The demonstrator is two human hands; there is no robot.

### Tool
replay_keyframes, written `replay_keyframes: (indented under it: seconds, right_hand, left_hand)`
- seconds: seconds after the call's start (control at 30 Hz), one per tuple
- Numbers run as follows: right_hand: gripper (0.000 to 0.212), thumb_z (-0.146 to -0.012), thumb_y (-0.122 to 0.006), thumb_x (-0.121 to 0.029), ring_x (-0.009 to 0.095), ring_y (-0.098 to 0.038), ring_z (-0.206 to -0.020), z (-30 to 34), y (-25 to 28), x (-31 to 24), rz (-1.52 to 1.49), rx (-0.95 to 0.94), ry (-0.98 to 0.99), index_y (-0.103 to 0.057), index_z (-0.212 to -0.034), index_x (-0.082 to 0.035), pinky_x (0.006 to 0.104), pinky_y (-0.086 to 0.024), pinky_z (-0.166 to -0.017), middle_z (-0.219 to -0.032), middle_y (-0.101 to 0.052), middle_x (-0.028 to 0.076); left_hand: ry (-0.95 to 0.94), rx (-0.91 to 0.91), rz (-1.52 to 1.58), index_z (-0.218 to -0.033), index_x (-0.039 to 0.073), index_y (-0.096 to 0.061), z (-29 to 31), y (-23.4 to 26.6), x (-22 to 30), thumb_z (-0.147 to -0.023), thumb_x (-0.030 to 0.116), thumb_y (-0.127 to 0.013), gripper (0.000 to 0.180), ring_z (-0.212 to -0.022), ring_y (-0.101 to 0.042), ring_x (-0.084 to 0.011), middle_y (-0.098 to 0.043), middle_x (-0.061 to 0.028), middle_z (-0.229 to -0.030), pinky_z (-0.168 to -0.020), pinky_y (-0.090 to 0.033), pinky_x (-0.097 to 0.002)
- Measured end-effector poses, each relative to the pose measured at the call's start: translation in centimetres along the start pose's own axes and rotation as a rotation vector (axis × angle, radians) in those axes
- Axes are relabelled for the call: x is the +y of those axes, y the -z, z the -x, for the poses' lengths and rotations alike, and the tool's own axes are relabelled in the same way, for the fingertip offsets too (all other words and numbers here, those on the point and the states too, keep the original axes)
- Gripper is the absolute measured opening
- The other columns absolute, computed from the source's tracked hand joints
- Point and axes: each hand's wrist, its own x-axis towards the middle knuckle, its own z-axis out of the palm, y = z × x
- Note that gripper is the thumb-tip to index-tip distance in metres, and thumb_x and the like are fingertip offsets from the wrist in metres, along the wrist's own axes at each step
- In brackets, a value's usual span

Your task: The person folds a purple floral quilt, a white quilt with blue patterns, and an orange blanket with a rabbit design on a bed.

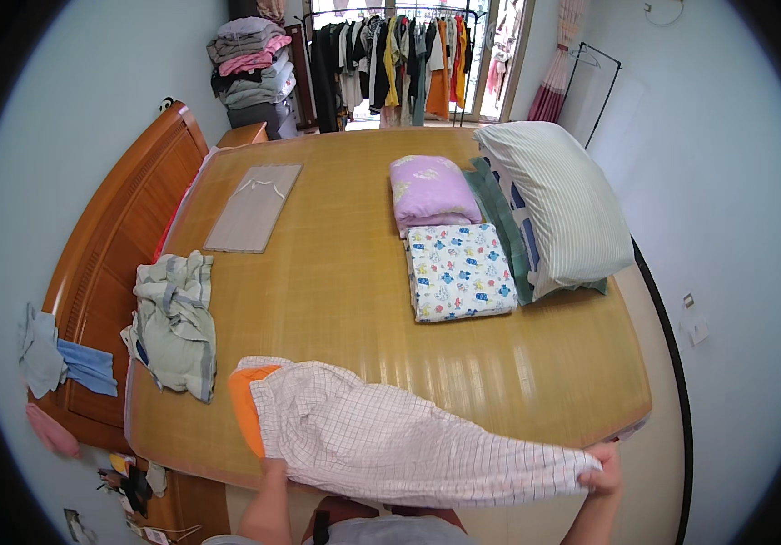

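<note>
along the near edge of the bed's shiny tan mat, a white checked cloth stretched sideways, orange showing at its left end. the right hand held the gathered right end in closed fingers; the left hand was at the lower left edge, fingers hidden, so i could not tell its grip. a crumpled grey-green cloth lay by the wooden headboard; a purple blanket, a printed folded cloth and a striped pillow sat opposite. past the far edge, clothes hung before bright glass doors.
</note>
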Motion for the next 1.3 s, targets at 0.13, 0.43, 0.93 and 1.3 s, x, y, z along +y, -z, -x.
replay_keyframes:
  seconds: [0.13, 0.43, 0.93, 1.3]
  right_hand:
    - [0.020, -0.066, -0.073, -0.006, 0.009, -0.055, -0.059, -2.3, -3.1, -2.2, 0.417, 0.375, -0.257, -0.065, -0.081, 0.005, 0.0227, -0.043, -0.053, -0.067, -0.062, 0.004]
    - [0.025, -0.063, -0.060, 0.003, 0.027, -0.060, -0.079, -0.7, -4.8, 3.4, 1.217, 0.802, -0.064, -0.062, -0.088, 0.003, 0.0326, -0.046, -0.074, -0.083, -0.062, 0.015]
    - [0.020, -0.069, -0.059, 0.002, 0.023, -0.062, -0.074, -9.7, -24.6, 1.9, 0.815, 0.431, 0.506, -0.065, -0.087, -0.004, 0.0309, -0.048, -0.070, -0.078, -0.065, 0.010]
    - [0.026, -0.068, -0.059, 0.005, 0.026, -0.031, -0.131, -12.2, -24.1, 7.7, 0.124, 0.134, 0.232, -0.069, -0.090, -0.003, 0.0370, -0.032, -0.100, -0.144, -0.029, 0.017]
  left_hand:
    - [-0.139, -0.001, 0.312, -0.120, -0.006, -0.048, -1.9, 3.4, 1.6, -0.075, -0.005, -0.048, 0.045, -0.102, -0.055, -0.0292, -0.054, -0.0215, -0.116, -0.083, -0.046, -0.0331]
    - [0.153, -0.904, 1.244, -0.116, -0.007, -0.046, -0.7, 9.6, 11.8, -0.068, 0.003, -0.041, 0.049, -0.111, -0.050, -0.0369, -0.051, -0.0240, -0.117, -0.096, -0.042, -0.0495]
    - [-0.612, -1.602, 0.555, -0.104, -0.005, -0.060, 23.8, 18.3, 24.9, -0.084, 0.014, -0.062, 0.027, -0.087, -0.062, -0.0165, -0.064, -0.0101, -0.100, -0.077, -0.051, -0.0298]
    - [-0.676, -1.881, 0.337, -0.104, -0.005, -0.062, 23.2, 18.1, 23.7, -0.082, 0.011, -0.061, 0.027, -0.094, -0.060, -0.0165, -0.064, -0.0092, -0.102, -0.085, -0.046, -0.0287]
